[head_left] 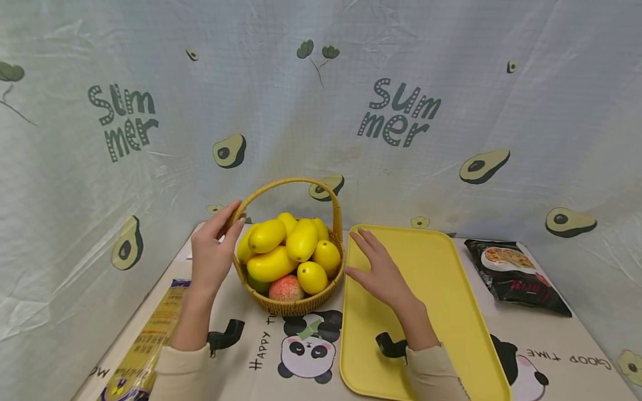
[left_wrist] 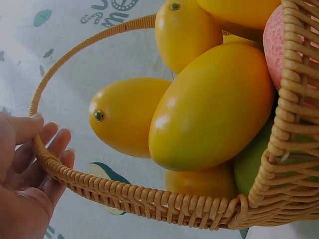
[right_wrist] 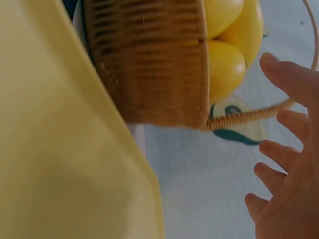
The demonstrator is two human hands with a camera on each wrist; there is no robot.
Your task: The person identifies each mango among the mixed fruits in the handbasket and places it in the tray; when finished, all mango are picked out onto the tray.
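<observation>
Beige sleeves (head_left: 183, 374) lead to left hand (head_left: 213, 250) curled round basket handle (head_left: 293, 180), right hand (head_left: 383, 278) spread, empty, clear of the rim (head_left: 288, 306)

Head view forward and down, close wrist views, all sharing the basket (head_left: 296, 307)

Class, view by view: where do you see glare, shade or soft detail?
Head: bright overall, pale sheen on the backdrop; left wrist: small white highlights on the large yellow fruit, the weave of the basket crisp; right wrist: dimmer, the basket's side shaded, the yellow tray soft-edged.
</observation>
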